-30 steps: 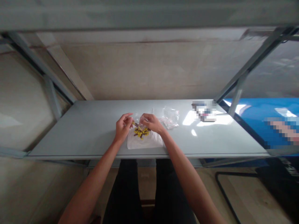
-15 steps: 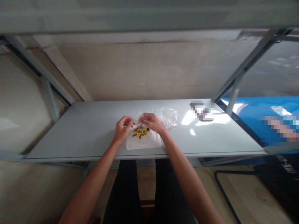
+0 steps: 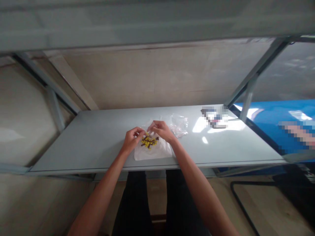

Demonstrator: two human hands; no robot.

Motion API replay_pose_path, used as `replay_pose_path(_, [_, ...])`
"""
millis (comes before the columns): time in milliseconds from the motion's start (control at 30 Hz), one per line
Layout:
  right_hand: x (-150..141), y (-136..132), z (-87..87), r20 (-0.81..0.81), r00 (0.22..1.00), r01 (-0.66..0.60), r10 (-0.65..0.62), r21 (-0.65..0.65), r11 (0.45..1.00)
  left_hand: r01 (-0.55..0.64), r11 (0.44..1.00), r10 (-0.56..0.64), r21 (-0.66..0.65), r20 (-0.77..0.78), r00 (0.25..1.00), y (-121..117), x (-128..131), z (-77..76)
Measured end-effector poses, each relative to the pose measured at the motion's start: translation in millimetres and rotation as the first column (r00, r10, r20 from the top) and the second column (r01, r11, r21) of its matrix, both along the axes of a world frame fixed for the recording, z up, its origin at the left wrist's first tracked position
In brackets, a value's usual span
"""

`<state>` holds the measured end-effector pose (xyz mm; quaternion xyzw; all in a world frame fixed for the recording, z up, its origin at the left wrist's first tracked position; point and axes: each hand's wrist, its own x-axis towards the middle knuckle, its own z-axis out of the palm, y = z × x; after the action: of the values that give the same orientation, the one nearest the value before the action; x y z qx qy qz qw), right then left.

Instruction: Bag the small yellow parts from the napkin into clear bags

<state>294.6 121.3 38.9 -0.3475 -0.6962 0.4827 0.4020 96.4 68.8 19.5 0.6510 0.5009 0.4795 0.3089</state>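
Observation:
A heap of small yellow and dark brown pieces (image 3: pixel 149 142) lies on a white sheet (image 3: pixel 154 154), either cloth or paper, near the table's front edge. Above the heap's far left side, my left hand (image 3: pixel 133 139) is closed in a pinch, with a small yellow piece (image 3: pixel 147 133) at its fingertips. My right hand (image 3: pixel 161 130) faces it from the right, thumb and fingers drawn together close to the left fingertips. What the right fingers hold is too small and blurred to make out. Clear plastic lies just behind both hands.
A clear plastic bag (image 3: pixel 179 126) rests right of my hands on the grey table (image 3: pixel 93 137). Blurred-out items (image 3: pixel 214 117) lie at the back right. Slanted metal struts (image 3: pixel 258 72) flank the table, and a grey beam (image 3: pixel 147 24) crosses overhead. A blue surface (image 3: pixel 270 113) adjoins on the right.
The view has tilted slightly, shifting the scene a little down and right. My fingertips have come closer together over the heap, the left hand having moved toward the right one.

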Motion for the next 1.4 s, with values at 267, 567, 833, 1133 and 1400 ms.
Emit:
replay_pose_path(267, [-1, 1, -5.3, 0.040, 0.998, -0.040, 0.040, -0.003, 0.999, -0.040, 0.999, 0.040, 0.013, 0.005, 0.999, -1, 2, 5.5])
replay_pose_path(567, [0, 0, 0.0, 0.008, 1.000, -0.009, 0.008, 0.045, 0.999, 0.064, 0.998, -0.061, -0.029, 0.084, 0.995, 0, 3, 1.2])
replay_pose_path(833, [-2, 3, -5.6, 0.009, 1.000, -0.020, 0.019, 0.075, 0.997, 0.010, 0.998, -0.014, 0.055, 0.070, 0.997, 3, 0, -4.5])
replay_pose_path(1133, [4, 6, -0.9, 0.109, 0.941, 0.281, -0.321, 0.283, 0.917, -0.160, 0.986, 0.157, 0.035, 0.087, 0.984, 6, 0, -3.5])
replay_pose_path(1400, [62, 11, 9.9, 0.478, 0.454, 0.416, -0.752, 0.632, 0.654, -0.209, 0.978, 0.210, 0.024, -0.060, 0.976, 10, -3, -9.4])
